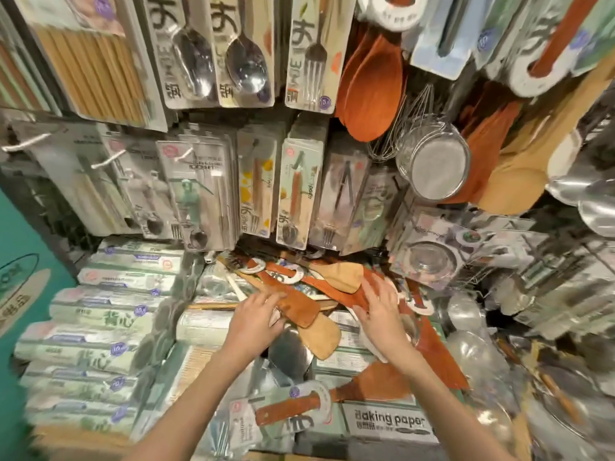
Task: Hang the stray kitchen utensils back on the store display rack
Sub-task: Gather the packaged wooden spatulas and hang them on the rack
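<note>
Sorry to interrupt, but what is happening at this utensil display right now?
A person is sorting a loose pile of wooden spatulas lying on stacked boxes below the display rack. The left hand rests on a dark brown spatula, and the right hand touches a reddish one. Nothing from the pile is lifted yet.
</note>
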